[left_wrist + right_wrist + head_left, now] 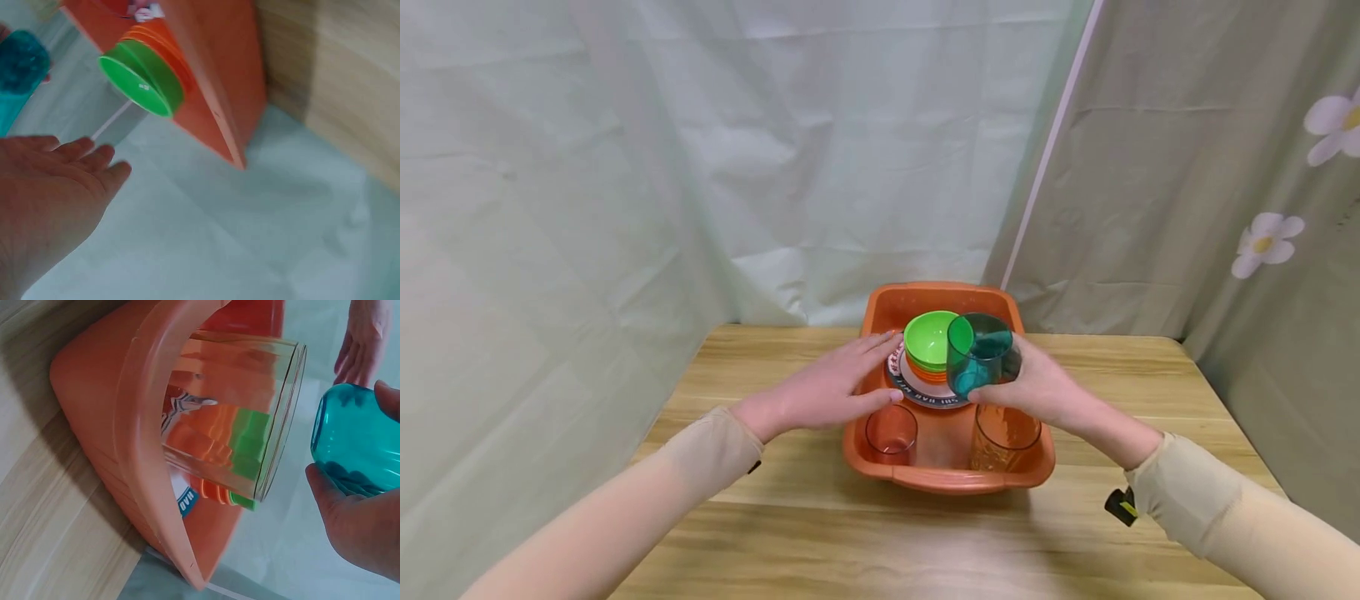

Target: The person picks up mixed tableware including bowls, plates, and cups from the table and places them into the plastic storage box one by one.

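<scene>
My right hand point(1026, 387) grips a teal see-through glass point(359, 440), its fingers round the side, above the orange basin point(940, 479). The left hand point(842, 383) is stretched out flat over the basin's left side, holding nothing. In the basin, a stack of green bowls point(927, 340) sits on orange bowls point(165, 47), on a plate with a lettered rim point(917, 396). Nearer the front stand a reddish clear glass point(891, 433) at the left and an amber clear glass point(1006, 442) at the right. In the head view the teal glass overlaps the green bowls.
The basin stands on a wooden table point(790, 525), toward its far side. Behind hangs a pale curtain point(850, 167), and a flowered one point(1150, 183) hangs at the right. A black wrist device point(1122, 506) is strapped at the right sleeve.
</scene>
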`<act>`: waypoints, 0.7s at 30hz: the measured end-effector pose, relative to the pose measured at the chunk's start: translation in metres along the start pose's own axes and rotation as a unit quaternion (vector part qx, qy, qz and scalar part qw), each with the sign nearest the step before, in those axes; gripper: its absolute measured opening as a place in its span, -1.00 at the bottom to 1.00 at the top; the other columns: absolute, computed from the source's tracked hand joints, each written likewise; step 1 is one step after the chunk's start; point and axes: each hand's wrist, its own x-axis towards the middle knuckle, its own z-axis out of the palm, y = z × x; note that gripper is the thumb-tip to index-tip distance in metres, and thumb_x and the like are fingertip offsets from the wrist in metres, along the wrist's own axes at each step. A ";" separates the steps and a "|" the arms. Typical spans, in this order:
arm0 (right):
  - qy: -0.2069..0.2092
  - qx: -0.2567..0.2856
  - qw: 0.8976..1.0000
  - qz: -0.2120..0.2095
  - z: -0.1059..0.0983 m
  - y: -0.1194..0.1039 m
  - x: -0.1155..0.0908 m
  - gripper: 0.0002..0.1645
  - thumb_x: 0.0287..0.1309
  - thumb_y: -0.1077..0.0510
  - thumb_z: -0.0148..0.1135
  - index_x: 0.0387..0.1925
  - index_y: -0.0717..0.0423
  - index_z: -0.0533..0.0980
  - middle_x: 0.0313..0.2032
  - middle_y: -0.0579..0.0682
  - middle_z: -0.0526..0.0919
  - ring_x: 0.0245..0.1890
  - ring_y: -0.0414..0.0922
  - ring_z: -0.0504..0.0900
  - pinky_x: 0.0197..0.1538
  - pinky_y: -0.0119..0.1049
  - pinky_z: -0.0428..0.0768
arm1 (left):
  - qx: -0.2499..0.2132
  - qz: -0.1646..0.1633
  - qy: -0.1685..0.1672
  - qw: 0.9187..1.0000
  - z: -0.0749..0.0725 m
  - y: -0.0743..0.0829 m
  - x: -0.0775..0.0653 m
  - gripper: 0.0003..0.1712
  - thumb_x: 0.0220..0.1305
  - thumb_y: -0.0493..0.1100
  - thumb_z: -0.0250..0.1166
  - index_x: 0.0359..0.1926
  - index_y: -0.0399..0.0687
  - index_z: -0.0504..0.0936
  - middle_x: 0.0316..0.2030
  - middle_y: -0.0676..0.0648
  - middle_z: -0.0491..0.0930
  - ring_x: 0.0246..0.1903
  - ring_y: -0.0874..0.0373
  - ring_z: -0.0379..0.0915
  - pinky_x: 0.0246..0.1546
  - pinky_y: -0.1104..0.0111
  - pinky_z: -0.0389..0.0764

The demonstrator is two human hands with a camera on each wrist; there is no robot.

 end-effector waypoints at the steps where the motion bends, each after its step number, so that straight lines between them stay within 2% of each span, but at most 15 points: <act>1: -0.001 0.002 1.000 -0.003 0.000 0.000 0.000 -0.19 -0.03 0.10 0.65 0.24 0.13 0.45 0.05 0.04 0.66 0.03 -0.01 0.61 0.17 0.00 0.56 | -0.031 -0.007 0.005 0.999 -0.001 0.002 0.003 0.02 0.41 0.46 0.07 0.65 0.06 -0.01 0.60 0.03 0.01 0.56 0.06 -0.09 0.50 0.09 0.08; 3: -0.005 0.002 1.000 -0.009 0.001 -0.001 0.001 -0.19 -0.03 0.10 0.65 0.24 0.11 0.45 0.05 0.02 0.66 0.04 -0.02 0.61 0.18 0.00 0.56 | -0.094 -0.025 0.017 0.995 -0.003 0.006 0.010 0.06 0.34 0.43 0.20 0.64 0.08 0.04 0.55 0.05 0.14 0.51 0.11 0.04 0.46 0.12 0.20; 6: -0.012 0.001 1.000 -0.016 0.003 -0.003 0.002 -0.19 -0.02 0.10 0.65 0.25 0.08 0.45 0.06 -0.01 0.66 0.04 -0.03 0.61 0.18 0.00 0.57 | -0.174 -0.046 0.035 0.983 -0.004 0.015 0.019 0.09 0.27 0.36 0.34 0.63 0.10 0.06 0.46 0.06 0.28 0.42 0.13 0.20 0.39 0.11 0.32; 9: -0.019 0.008 1.000 -0.020 0.005 -0.005 0.003 -0.19 -0.02 0.10 0.64 0.26 0.06 0.44 0.07 -0.03 0.65 0.05 -0.04 0.60 0.19 0.00 0.57 | -0.225 -0.057 0.042 0.972 -0.003 0.025 0.029 0.14 0.22 0.30 0.43 0.64 0.09 0.05 0.40 0.07 0.33 0.35 0.13 0.28 0.33 0.11 0.40; 12: -0.027 0.021 0.999 -0.022 0.007 -0.007 0.003 -0.16 -0.02 0.09 0.64 0.28 0.04 0.43 0.09 -0.04 0.64 0.06 -0.04 0.60 0.19 0.00 0.57 | -0.242 -0.057 0.037 0.968 -0.001 0.033 0.038 0.20 0.17 0.29 0.47 0.64 0.09 0.02 0.41 0.04 0.27 0.35 0.10 0.28 0.28 0.14 0.45; 15: -0.035 0.027 0.999 -0.029 0.009 -0.009 0.004 -0.17 0.01 0.07 0.63 0.29 0.01 0.41 0.11 -0.06 0.64 0.07 -0.01 0.60 0.19 0.01 0.57 | -0.237 -0.055 0.032 0.969 0.001 0.040 0.044 0.22 0.14 0.32 0.48 0.64 0.14 0.00 0.42 0.01 0.20 0.35 0.04 0.26 0.24 0.14 0.47; 21: -0.046 0.030 0.998 -0.042 0.012 -0.011 0.005 -0.19 0.06 0.07 0.59 0.31 0.01 0.41 0.12 -0.06 0.63 0.10 0.01 0.59 0.21 0.02 0.55 | -0.234 -0.052 0.041 0.970 0.002 0.046 0.049 0.18 0.10 0.38 0.47 0.61 0.28 0.08 0.46 0.08 0.14 0.31 0.12 0.26 0.24 0.16 0.45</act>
